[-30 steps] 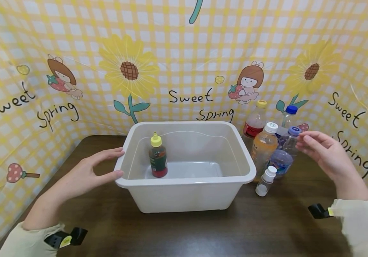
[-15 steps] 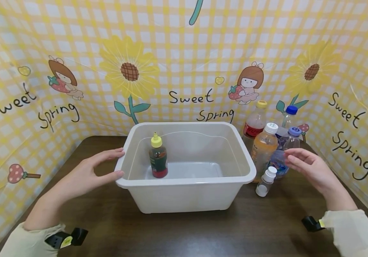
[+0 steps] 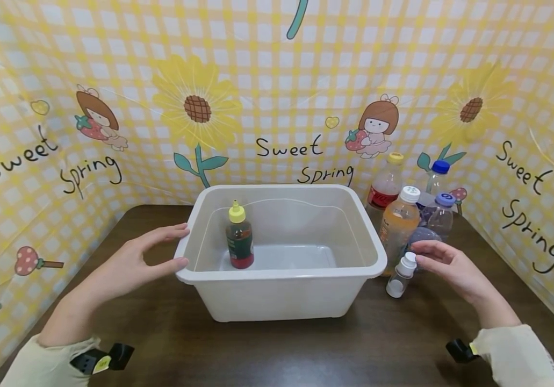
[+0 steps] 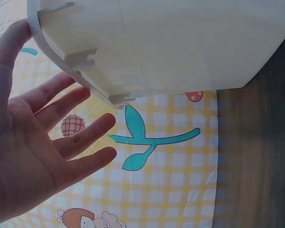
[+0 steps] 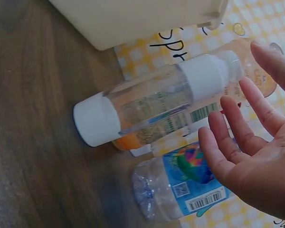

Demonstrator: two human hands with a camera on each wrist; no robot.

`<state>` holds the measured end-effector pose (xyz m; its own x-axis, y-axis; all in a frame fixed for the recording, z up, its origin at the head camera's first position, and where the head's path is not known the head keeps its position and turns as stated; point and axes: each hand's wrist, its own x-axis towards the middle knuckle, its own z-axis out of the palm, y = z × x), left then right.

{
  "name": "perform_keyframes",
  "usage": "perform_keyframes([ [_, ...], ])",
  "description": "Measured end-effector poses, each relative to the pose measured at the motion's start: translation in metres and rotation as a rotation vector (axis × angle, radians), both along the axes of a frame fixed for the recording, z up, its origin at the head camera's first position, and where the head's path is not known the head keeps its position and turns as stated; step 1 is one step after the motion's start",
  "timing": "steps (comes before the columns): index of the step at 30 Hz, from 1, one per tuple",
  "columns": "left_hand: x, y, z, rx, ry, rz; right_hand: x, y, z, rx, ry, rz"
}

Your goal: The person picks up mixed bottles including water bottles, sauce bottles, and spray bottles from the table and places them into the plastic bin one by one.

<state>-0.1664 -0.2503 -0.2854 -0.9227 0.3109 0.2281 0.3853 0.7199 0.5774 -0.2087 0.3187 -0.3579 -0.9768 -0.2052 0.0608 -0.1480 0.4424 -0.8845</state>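
A white plastic tub (image 3: pixel 281 295) stands mid-table. Inside it, towards the left, is an upright dark squeeze bottle (image 3: pixel 240 244) with a yellow nozzle cap. My left hand (image 3: pixel 124 263) has thumb and fingertips at the tub's left rim, fingers mostly straight; the left wrist view shows the palm spread. Just right of a small clear bottle (image 3: pixel 399 279) with a white cap is my right hand (image 3: pixel 458 274). Its fingers are parted and loosely bent around the cap end (image 5: pixel 209 76) with a gap in the right wrist view; contact cannot be made out.
Behind the small bottle stand an orange drink bottle (image 3: pixel 400 217), a red-labelled bottle (image 3: pixel 384 185) with a yellow cap, and clear bottles with blue caps (image 3: pixel 440 167). A blue-labelled bottle (image 5: pixel 194 175) is partly behind my right hand. A checked cloth (image 3: pixel 277 80) surrounds the dark wooden table (image 3: pixel 306 355).
My right hand has come left and towards me, from beside the purple-blue-capped bottle to the small white-capped bottle. My left hand stays at the tub's rim.
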Motion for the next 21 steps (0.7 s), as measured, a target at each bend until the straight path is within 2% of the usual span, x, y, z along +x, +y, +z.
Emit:
perform_keyframes([
  [9, 0.002, 0.001, -0.003, 0.005, 0.007, 0.000, 0.000, -0.002, -0.008, 0.073, -0.032, -0.028],
  [21, 0.000, 0.000, -0.001, -0.002, 0.017, 0.012, 0.000, -0.001, -0.014, -0.011, 0.010, -0.003],
])
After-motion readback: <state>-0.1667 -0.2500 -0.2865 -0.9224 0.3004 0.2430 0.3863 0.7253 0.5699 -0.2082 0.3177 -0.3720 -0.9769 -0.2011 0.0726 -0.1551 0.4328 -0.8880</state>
